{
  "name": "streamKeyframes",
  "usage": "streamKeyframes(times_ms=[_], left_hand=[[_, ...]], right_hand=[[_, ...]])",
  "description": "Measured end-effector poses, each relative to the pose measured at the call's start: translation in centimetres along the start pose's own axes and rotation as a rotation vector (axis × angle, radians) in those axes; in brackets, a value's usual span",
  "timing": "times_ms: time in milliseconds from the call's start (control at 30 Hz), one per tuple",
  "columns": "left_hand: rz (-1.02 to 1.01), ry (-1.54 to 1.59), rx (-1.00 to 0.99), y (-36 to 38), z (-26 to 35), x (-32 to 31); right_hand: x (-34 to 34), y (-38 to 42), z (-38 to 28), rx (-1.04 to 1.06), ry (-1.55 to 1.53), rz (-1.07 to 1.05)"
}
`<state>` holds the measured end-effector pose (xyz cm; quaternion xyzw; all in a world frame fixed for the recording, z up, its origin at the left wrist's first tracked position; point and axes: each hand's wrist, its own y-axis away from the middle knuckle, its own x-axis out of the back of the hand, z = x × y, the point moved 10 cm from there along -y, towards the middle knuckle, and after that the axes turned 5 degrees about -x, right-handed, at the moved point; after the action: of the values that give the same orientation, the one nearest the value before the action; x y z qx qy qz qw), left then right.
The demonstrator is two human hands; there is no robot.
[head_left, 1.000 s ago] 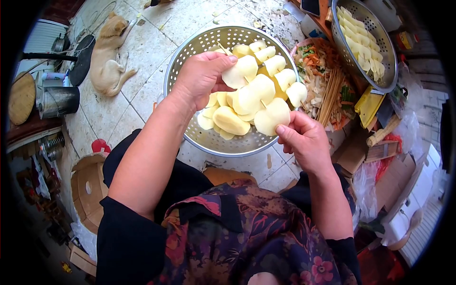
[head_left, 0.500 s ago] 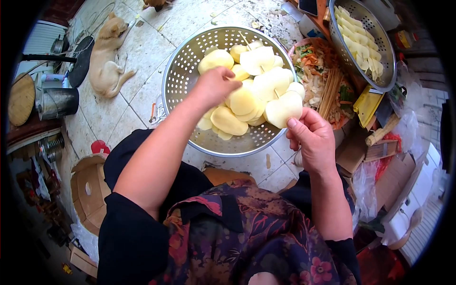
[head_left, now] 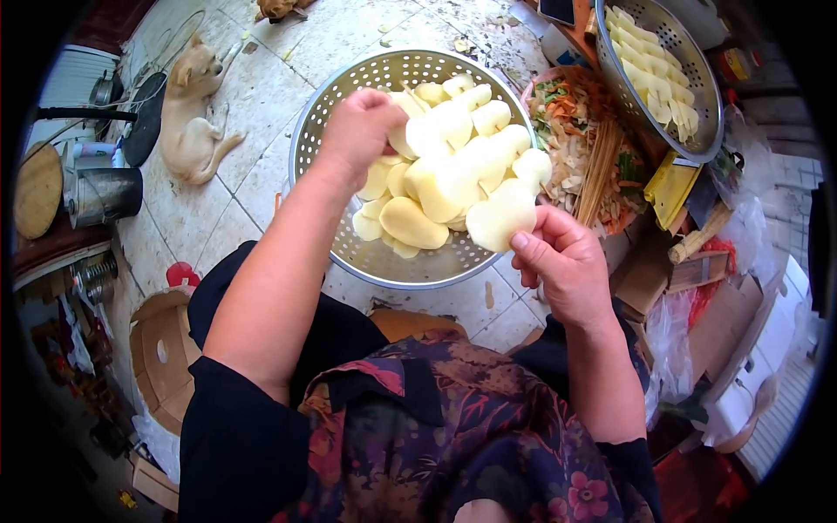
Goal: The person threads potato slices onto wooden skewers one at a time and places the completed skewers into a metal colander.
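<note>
A metal colander (head_left: 397,272) full of pale yellow potato slices (head_left: 413,223) sits in front of me. My right hand (head_left: 565,266) pinches the near end of a skewer of potato slices (head_left: 506,216), thumb against the last slice. Short bits of the thin stick show between the threaded slices. Over the colander's far left side, my left hand (head_left: 356,135) is closed, its fingertips on a potato slice (head_left: 398,137) near the skewer's far end. Its fingers partly hide that slice.
At the upper right a second colander (head_left: 711,131) holds finished-looking rows of skewered slices (head_left: 649,65). Below it lie wooden skewers (head_left: 602,170) on vegetable scraps (head_left: 567,113). A dog (head_left: 192,113) lies on the tiles at left. A cardboard box (head_left: 166,383) stands by my left leg.
My left hand has moved from the middle of the slices up and left, and now has a slice at its fingertips. My right hand and the skewer have shifted slightly left.
</note>
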<state>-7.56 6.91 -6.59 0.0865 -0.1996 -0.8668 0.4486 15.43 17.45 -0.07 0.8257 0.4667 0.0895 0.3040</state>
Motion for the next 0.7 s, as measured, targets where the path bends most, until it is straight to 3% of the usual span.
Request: streamKeyframes(times_ms=[67,167,700], left_hand=[[0.114,0.206,-0.014,0.4,1.8,1.5],[0.086,0.338,-0.079,-0.3,2.5,2.7],[0.154,0.370,-0.163,-0.7,3.6,5.0]], right_hand=[[-0.7,0.0,0.4,-0.029,0.044,-0.066],[-1.1,0.0,0.5,-0.036,0.082,-0.081],[-1.6,0.0,0.2,-0.014,0.146,-0.094]])
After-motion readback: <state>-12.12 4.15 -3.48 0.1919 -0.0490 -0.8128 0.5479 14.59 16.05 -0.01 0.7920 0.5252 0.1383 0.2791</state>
